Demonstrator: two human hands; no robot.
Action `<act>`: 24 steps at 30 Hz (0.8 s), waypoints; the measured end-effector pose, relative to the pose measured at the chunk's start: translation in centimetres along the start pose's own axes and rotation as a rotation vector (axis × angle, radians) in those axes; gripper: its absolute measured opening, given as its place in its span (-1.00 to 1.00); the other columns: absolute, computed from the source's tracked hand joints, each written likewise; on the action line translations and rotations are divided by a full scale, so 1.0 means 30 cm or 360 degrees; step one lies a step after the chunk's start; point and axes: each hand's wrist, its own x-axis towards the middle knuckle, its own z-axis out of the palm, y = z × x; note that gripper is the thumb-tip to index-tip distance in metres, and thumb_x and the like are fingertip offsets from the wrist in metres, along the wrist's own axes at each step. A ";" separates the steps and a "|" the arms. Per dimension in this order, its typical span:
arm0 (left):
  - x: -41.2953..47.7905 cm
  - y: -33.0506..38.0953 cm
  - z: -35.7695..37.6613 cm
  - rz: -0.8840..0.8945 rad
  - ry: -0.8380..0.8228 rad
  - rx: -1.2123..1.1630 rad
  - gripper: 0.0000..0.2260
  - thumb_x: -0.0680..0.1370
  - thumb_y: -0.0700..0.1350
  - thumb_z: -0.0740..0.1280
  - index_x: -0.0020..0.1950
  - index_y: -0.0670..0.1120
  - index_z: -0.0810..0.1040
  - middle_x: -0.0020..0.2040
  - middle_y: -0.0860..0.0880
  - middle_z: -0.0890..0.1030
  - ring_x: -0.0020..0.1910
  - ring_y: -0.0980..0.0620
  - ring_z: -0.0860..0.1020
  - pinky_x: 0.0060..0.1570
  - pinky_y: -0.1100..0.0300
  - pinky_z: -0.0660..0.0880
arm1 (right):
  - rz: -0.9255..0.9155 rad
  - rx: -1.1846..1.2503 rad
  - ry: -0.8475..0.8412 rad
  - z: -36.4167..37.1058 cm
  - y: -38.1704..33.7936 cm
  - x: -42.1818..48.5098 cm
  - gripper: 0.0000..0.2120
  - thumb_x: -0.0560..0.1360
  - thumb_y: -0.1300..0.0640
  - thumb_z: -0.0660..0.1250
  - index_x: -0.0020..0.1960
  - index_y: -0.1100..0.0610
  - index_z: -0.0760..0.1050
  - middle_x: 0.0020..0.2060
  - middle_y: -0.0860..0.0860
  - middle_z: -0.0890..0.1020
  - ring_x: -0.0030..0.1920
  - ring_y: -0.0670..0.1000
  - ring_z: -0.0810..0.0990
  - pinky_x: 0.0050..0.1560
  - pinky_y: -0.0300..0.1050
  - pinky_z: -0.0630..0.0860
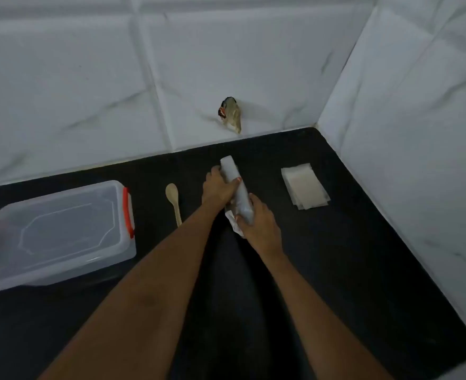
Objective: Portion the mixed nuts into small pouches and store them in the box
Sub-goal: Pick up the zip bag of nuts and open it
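Both hands hold a rolled-up pale grey packet [233,178] lying on the black counter near the back wall. My left hand [219,187] grips its middle from the left. My right hand [259,219] grips its near, crumpled end. A stack of small clear pouches [304,187] lies to the right of the packet. A wooden spoon [173,200] lies just left of my left hand. The clear plastic box [59,234] with orange clips and its lid on stands at the left. No nuts are visible.
White tiled walls close the counter [336,270] at the back and on the right. A crumpled scrap with red on it [230,113] is stuck in the back wall above the counter.
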 end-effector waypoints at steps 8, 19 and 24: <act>0.014 0.031 -0.009 -0.0019 0.0056 0.0017 -0.50 0.46 -0.14 0.41 0.33 -0.16 0.31 0.30 -0.17 0.33 0.27 -0.11 0.37 0.21 0.08 0.39 | 0.0009 0.0314 0.0087 0.010 0.011 0.023 -0.51 0.44 0.09 0.39 0.33 0.15 0.38 0.19 0.12 0.49 0.19 0.05 0.48 0.20 0.01 0.45; -0.149 0.024 -0.036 0.0005 0.0124 -0.0154 -0.56 0.44 -0.18 0.42 0.25 -0.21 0.35 0.22 -0.17 0.38 0.17 -0.08 0.45 0.15 0.03 0.49 | 0.0033 0.0580 -0.0010 -0.061 0.007 -0.088 -0.55 0.38 0.28 0.40 0.25 0.14 0.46 0.14 0.10 0.54 0.14 0.02 0.52 0.13 -0.17 0.48; -0.295 -0.013 -0.049 0.0066 0.0129 -0.0156 -0.58 0.43 -0.15 0.43 0.22 -0.20 0.37 0.19 -0.17 0.42 0.13 -0.06 0.47 0.14 0.02 0.48 | -0.0009 0.0582 -0.0008 -0.113 -0.011 -0.258 -0.57 0.39 0.25 0.39 0.25 0.14 0.46 0.11 0.06 0.55 0.09 -0.02 0.53 0.09 -0.16 0.50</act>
